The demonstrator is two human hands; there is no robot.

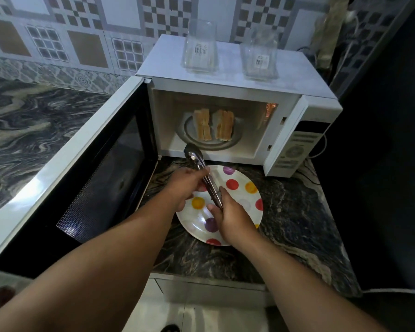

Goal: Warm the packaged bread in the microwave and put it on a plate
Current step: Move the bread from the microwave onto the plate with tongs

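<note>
- The white microwave's door point(65, 178), dark-windowed, is swinging wide to the left of the white microwave oven point(237, 92), standing clear of the dark marbled stone surface point(297, 212) so that the cavity is lying open to reach.
- The left hand point(186, 185) is curling its grip round the middle of the metal kitchen tongs point(203, 174), just in front of the microwave; I judge it is steadying them while the other hand takes hold.
- The tongs are running their long axis from the hands, low over the plate, up and slightly left toward the microwave's opening, with their dark tips pointing at its sill; the tips are lying close together and holding nothing.
- The two stacks of toasted bread slices point(213, 128) are standing on the round glass turntable point(211, 142) inside the microwave, unwrapped, with their long edges running front to back and their short ends facing the opening, probably set so for the tongs to take them end-on.
- The round white plate with coloured polka dots point(247, 188) is sitting on the surface directly before the microwave, seemingly waiting for the bread.
- The right hand point(233, 219) is pinching the tongs' hinge end, over the plate.
- Two clear glass jars point(200, 47) with barcode labels are resting on top of the microwave.
</note>
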